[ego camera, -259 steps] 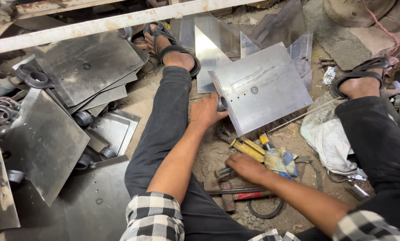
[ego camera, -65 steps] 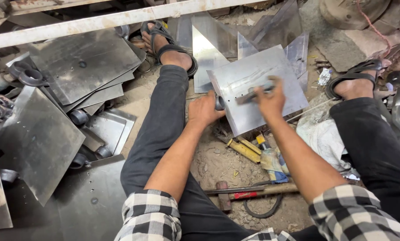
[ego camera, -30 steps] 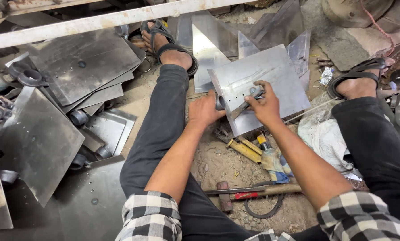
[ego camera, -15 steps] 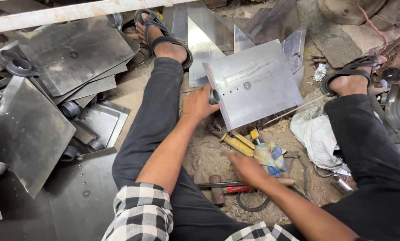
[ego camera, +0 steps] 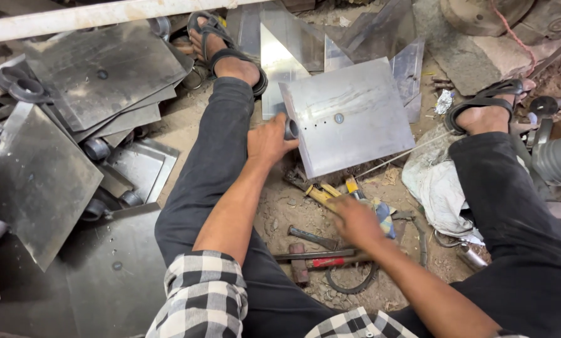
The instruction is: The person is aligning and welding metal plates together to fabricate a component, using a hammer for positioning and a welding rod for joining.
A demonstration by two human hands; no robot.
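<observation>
Head view: left hand grips a ring against the plate's nine-o'clock edge. Right hand, at six o'clock from the plate, closes among tools on the floor; what it holds I cannot tell.

Grey flat steel sheets lie stacked well to the left of the fingers, dark short metal rings among them. A crumpled dirty white cloth sits to their right. A long pale painted bar crosses beyond them.

dull grey metal plate; gritty dirt floor
</observation>
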